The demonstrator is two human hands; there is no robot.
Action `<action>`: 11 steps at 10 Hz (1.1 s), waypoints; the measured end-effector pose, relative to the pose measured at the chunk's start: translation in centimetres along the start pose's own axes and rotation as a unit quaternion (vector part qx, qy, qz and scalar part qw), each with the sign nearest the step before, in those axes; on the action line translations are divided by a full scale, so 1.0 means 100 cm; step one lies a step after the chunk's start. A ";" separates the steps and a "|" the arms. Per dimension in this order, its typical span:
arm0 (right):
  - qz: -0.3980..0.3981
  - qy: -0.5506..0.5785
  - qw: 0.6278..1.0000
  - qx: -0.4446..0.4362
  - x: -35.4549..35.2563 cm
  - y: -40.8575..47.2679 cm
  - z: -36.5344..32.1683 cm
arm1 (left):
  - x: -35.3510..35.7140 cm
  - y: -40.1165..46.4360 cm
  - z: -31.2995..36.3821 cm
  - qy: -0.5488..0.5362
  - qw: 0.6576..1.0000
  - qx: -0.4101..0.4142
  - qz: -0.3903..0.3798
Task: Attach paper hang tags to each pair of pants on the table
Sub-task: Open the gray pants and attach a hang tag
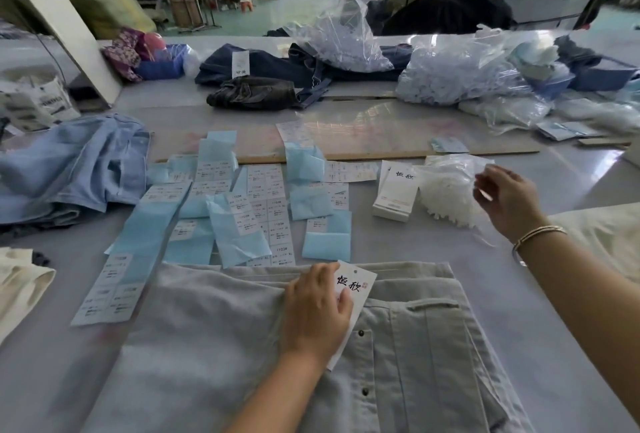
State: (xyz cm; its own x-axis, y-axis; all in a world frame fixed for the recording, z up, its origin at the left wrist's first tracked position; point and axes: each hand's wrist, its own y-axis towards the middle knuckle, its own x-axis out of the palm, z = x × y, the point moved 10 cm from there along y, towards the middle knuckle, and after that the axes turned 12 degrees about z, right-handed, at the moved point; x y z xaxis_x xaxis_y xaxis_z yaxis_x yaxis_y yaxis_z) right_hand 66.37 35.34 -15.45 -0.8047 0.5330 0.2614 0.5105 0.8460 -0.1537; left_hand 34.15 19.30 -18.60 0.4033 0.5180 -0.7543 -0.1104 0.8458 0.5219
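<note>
A pale grey pair of pants point(214, 346) lies flat in front of me, waistband away from me. My left hand point(313, 311) rests on the waistband and holds a white paper hang tag point(356, 282) with black characters under its fingers and thumb. My right hand point(509, 200) is raised at the right, fingers curled at the edge of a clear bag of white plastic fasteners point(446, 190). Whether it pinches a fastener I cannot tell. A stack of white hang tags point(396, 195) lies just left of that bag.
Several blue and white size label sheets point(242, 211) are spread across the middle of the table. Light blue pants point(69, 169) are piled at the left, dark jeans point(256, 91) farther back. Big plastic bags point(460, 72) and blue bins stand at the back right. A wooden board point(398, 127) lies beyond the labels.
</note>
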 end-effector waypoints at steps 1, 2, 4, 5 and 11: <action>-0.006 0.023 1.000 -0.006 0.016 0.002 -0.027 | 0.002 -0.001 -0.001 -0.004 1.000 -0.008 -0.016; 0.007 0.014 1.000 -0.019 0.023 0.006 -0.041 | 0.001 0.000 -0.001 0.003 1.000 -0.010 -0.019; -0.032 0.051 0.998 -0.010 0.038 0.014 -0.065 | 0.003 -0.001 -0.002 0.018 1.000 -0.004 -0.022; -0.099 0.051 0.993 -0.027 0.060 0.011 -0.087 | 0.006 -0.001 -0.003 0.023 1.000 0.003 -0.016; -0.135 -0.662 0.736 -0.046 0.044 0.012 0.003 | 0.006 -0.002 -0.005 0.011 1.000 0.001 0.012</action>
State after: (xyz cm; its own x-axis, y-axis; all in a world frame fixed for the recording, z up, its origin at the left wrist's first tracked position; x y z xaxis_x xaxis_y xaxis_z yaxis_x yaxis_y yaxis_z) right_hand 63.36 38.70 -14.79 -0.4389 -0.0600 -0.8965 0.2475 0.9511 -0.1849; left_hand 33.91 19.52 -19.35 0.3798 0.5410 -0.7504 -0.1182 0.8329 0.5407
